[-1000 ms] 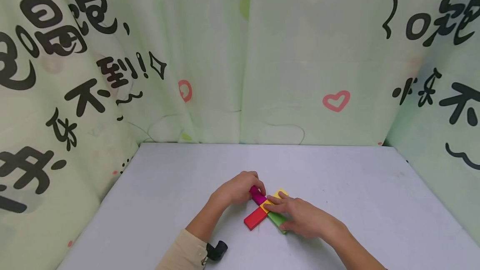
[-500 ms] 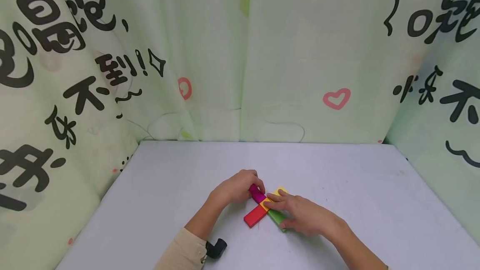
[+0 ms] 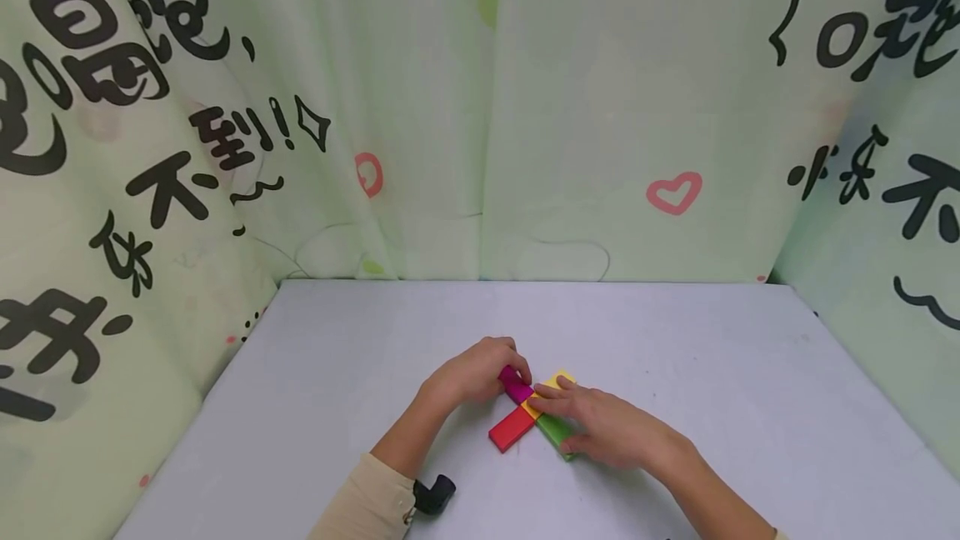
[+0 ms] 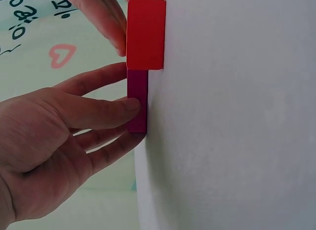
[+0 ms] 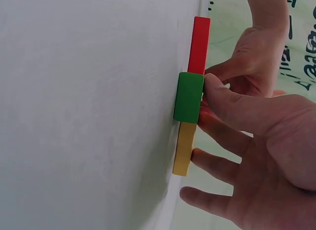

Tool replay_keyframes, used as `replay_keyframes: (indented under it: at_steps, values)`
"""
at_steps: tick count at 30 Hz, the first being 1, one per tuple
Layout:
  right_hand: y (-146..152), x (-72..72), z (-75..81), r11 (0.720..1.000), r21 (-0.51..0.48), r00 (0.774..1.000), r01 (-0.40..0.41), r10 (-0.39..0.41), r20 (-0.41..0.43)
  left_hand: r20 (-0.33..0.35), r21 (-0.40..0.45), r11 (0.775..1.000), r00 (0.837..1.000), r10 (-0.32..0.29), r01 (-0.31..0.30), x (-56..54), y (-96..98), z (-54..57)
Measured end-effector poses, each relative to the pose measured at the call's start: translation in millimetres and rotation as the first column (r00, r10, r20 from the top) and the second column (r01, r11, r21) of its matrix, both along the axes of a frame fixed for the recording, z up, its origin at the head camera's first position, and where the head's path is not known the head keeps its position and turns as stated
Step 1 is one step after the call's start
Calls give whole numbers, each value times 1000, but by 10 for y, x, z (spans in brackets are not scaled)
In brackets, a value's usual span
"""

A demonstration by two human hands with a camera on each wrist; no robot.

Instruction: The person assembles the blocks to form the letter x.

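Several coloured blocks lie flat in a cross on the white table. My left hand holds the purple block, the far-left arm of the cross; in the left wrist view the thumb lies on that purple block with fingers behind it. Spread over the right side is my right hand. Its fingers rest on the small yellow centre block and reach to the far yellow block, partly hidden. Its thumb touches the green block. The red block is the near-left arm, untouched.
The white table stretches around the cross on all sides. Pale green curtains with black lettering stand behind and at both sides. A black wrist camera sits at the left sleeve.
The scene sits slightly higher in the head view. Both hands and the blocks keep practically the same places on the table.
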State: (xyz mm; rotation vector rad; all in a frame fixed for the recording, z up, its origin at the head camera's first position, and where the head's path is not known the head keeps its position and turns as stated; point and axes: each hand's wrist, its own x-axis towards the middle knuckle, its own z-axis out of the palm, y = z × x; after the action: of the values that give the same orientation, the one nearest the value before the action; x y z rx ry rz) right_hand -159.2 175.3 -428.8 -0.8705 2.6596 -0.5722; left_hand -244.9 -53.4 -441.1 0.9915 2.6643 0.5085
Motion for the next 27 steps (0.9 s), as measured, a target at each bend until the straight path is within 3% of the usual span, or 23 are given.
replay_keyframes:
  at_steps: [10,27]
  values:
    - [-9,-23,-20,1000,0,998,24,-24,-59,23,4,1000,1000,16,-17,7,8,6]
    - [-8,-42,-23,999,-20,994,49,-51,-92,26,12,999,999,32,-33,38,17,33]
